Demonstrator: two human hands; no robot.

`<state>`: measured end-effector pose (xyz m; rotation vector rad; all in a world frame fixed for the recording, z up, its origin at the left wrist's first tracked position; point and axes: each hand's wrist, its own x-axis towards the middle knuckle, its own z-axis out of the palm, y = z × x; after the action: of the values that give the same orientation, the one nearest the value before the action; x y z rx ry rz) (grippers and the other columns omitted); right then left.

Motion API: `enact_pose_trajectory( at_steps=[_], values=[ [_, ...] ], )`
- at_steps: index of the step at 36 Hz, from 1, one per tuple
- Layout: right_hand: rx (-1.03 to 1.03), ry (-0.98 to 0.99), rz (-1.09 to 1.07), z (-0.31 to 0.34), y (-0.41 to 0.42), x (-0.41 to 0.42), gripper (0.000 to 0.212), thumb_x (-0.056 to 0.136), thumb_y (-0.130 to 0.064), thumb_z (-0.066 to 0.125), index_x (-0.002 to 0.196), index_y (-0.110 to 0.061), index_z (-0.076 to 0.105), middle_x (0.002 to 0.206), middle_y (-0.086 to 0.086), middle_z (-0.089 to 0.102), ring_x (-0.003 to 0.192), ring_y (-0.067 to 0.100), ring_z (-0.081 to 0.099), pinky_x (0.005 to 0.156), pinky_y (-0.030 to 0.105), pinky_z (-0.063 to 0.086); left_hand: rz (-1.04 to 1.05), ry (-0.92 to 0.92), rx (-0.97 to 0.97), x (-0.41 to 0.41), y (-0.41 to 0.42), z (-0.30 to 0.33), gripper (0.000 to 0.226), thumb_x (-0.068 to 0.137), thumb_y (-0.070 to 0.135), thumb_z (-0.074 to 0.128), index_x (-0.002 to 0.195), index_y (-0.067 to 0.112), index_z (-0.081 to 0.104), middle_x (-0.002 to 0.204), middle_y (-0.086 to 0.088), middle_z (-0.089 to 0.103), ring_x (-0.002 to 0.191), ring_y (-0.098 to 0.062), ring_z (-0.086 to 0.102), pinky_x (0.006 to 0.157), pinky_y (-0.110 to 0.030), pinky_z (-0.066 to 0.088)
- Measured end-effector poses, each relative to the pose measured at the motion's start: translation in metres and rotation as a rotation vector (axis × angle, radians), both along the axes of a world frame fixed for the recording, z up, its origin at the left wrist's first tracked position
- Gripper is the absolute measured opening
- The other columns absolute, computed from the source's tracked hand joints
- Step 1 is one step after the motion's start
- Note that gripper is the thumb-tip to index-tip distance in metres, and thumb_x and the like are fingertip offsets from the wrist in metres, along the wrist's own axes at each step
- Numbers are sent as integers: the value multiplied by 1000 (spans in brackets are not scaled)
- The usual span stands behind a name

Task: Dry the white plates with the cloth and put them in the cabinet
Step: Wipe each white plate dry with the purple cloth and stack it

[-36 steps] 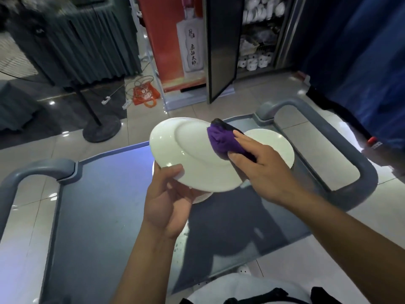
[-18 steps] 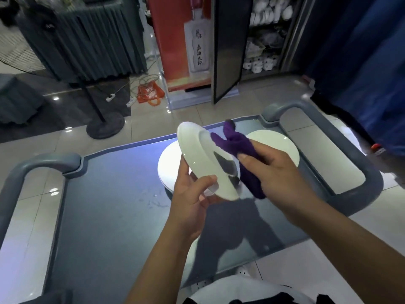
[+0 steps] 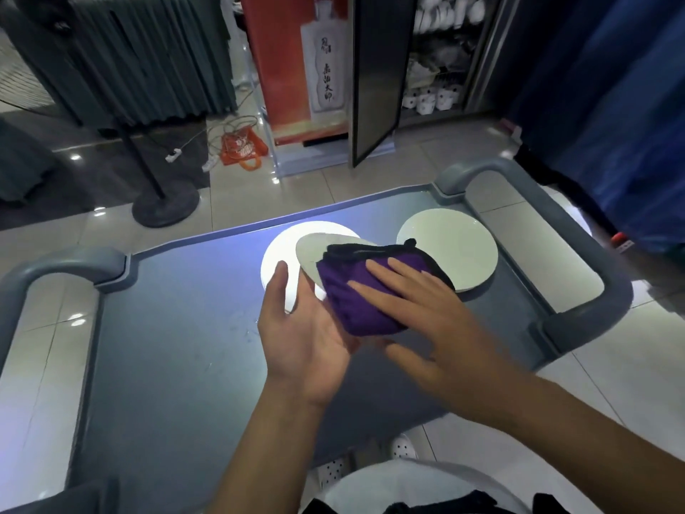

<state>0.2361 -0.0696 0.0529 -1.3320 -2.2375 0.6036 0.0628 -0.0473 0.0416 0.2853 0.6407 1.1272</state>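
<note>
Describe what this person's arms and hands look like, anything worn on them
Both forearms are bare from the lower edge of the picture up to the wrists; no sleeve shows. The left hand and right hand wear no gloves, and no watch, ring or bracelet is visible on either.

Directly beneath the left hand (image 3: 304,335) and its held plate (image 3: 322,250) lies a white plate (image 3: 276,261) on the cart top (image 3: 166,346); another plate (image 3: 452,243) lies just right. Left and nearer, the cart top is bare. Grey handles (image 3: 578,261) flank both ends. Beyond, the cabinet door (image 3: 374,72) stands open.
</note>
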Motion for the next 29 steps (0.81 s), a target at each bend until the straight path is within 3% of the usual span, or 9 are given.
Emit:
enact_pose_trajectory(
  at_steps=[5, 9, 13, 16, 18, 22, 25, 28, 29],
  values=[
    [173, -71, -65, -16, -9, 9, 99, 73, -2, 81, 152, -33, 30, 155, -5, 44, 141, 18, 42, 106, 44, 49, -11, 13, -23, 12, -4, 6, 64, 92, 55, 49, 149, 25, 51, 147, -16, 56, 138, -38, 51, 105, -52, 48],
    [245, -82, -130, -16, -9, 11, 102, 63, 5, 85, 148, -26, 38, 146, -3, 55, 128, 20, 57, 97, 38, 56, -36, 2, -44, 20, -4, 9, 57, 97, 51, 47, 147, 23, 52, 141, -16, 62, 132, -38, 58, 92, -49, 58],
    [223, -76, -155, -10, -8, 23, 101, 68, 4, 83, 151, -30, 37, 142, -9, 58, 118, 13, 62, 86, 31, 60, -107, 83, -3, 24, 0, 12, 54, 99, 49, 49, 146, 24, 52, 137, -18, 64, 125, -42, 62, 93, -54, 57],
    [34, 76, -265, 3, -7, 35, 89, 84, 0, 71, 146, -52, 35, 106, -30, 64, 95, 1, 63, 78, 16, 56, -154, 288, 46, 29, 4, 14, 58, 93, 54, 57, 147, 32, 51, 133, -15, 67, 122, -36, 64, 107, -61, 47],
    [-70, 223, -361, 10, -5, 42, 81, 88, -1, 65, 137, -60, 40, 94, -30, 65, 92, -2, 62, 79, 20, 57, -184, 437, 104, 34, 5, 15, 65, 85, 61, 59, 147, 41, 50, 137, -5, 66, 128, -24, 62, 114, -56, 39],
    [-274, 603, -559, 7, 7, 62, 68, 78, 14, 66, 108, -47, 64, 95, -15, 73, 98, 7, 67, 83, 27, 58, -265, 698, 267, 51, 9, 11, 54, 96, 52, 59, 146, 54, 40, 144, 26, 47, 139, -10, 41, 113, -36, 30],
    [-513, 807, -715, -8, 12, 79, 54, 77, 15, 70, 106, -30, 70, 93, -2, 76, 95, 23, 70, 83, 39, 58, -186, 943, 272, 48, 12, 3, 68, 96, 34, 68, 150, 54, 33, 159, 19, 34, 145, -7, 33, 111, -35, 30],
    [-673, 980, -820, -21, 9, 91, 45, 78, 16, 69, 113, -14, 68, 97, 8, 77, 87, 26, 72, 75, 36, 56, -50, 1229, 313, 31, 12, -11, 81, 92, 30, 75, 151, 55, 25, 163, 18, 27, 148, -13, 29, 119, -46, 31],
    [-704, 1010, -844, -24, 8, 93, 42, 79, 15, 69, 112, -12, 68, 96, 9, 77, 85, 24, 73, 73, 35, 56, -58, 1211, 277, 25, 12, -16, 82, 91, 29, 76, 151, 55, 25, 160, 19, 30, 144, -14, 34, 116, -44, 35]
  ],
)
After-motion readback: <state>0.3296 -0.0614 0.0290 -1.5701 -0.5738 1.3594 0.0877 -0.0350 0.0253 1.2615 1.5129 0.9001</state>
